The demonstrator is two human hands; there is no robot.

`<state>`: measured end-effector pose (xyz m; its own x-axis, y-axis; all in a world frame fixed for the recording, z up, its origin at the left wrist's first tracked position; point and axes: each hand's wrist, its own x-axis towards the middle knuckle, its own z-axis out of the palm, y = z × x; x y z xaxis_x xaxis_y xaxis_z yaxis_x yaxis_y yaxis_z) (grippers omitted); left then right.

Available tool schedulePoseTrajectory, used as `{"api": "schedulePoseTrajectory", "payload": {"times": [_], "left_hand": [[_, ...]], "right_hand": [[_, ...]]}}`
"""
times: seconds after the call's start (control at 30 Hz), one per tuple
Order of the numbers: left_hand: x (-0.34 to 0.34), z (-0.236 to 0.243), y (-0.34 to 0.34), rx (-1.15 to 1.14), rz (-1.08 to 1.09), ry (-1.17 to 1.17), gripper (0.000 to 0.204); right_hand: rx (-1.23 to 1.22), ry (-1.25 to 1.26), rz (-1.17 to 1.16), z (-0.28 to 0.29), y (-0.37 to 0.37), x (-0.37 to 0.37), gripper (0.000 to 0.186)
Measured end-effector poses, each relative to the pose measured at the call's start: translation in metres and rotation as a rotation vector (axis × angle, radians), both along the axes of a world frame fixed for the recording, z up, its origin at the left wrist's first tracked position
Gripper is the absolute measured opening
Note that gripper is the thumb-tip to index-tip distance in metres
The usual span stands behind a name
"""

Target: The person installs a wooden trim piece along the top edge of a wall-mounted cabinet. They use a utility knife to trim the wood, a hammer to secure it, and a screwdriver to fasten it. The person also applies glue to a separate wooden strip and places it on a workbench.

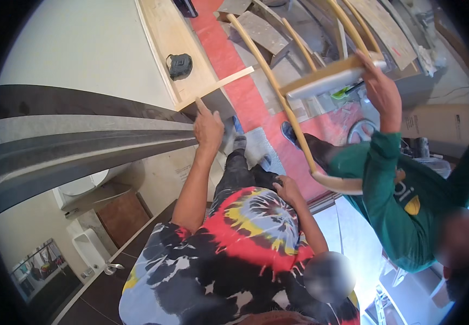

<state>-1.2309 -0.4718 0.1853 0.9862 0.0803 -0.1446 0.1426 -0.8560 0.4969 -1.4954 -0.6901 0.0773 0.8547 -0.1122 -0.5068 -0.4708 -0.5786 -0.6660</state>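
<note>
My left hand (pixel 208 129) is raised ahead of me. Its index finger stretches out to the near end of a narrow light wood strip (pixel 229 81), beside the dark end face of a wood-topped ledge (pixel 156 27). Its other fingers are partly folded, and I see no object held in them. Lower down, my right hand (pixel 287 189) hangs by my dark trousers with its fingers loosely apart and nothing visible in it. On the ledge lies a small black case-like object (pixel 179 66), perhaps a tape measure.
At right, a co-worker in a green sweatshirt (pixel 402 200) holds a light wooden frame with rounded poles (pixel 272 81). Red sheeting (pixel 212 40) covers the floor. Dark curved bands (pixel 93 127) run left of my arm. A faucet (pixel 113 267) stands lower left; boards (pixel 259 32) lie beyond.
</note>
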Motion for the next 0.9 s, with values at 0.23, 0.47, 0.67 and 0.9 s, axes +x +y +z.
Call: {"api": "schedulePoseTrajectory", "payload": {"times": [0.23,0.47,0.67,0.9], "left_hand": [[-0.006,-0.026,0.017,0.052,0.106,0.018,0.082],[0.002,-0.034,0.034,0.157,0.149,0.127,0.090],[-0.016,-0.020,0.037,0.183,0.088,0.161,0.089],[-0.092,-0.061,0.061,0.075,-0.297,0.433,0.052]], "right_hand": [[0.038,0.073,-0.080,-0.003,-0.001,-0.009,0.038],[-0.064,0.036,0.028,-0.020,-0.001,-0.040,0.040],[-0.071,0.070,-0.034,-0.013,0.002,-0.057,0.038],[-0.006,-0.203,0.139,-0.004,0.016,-0.006,0.026]]}}
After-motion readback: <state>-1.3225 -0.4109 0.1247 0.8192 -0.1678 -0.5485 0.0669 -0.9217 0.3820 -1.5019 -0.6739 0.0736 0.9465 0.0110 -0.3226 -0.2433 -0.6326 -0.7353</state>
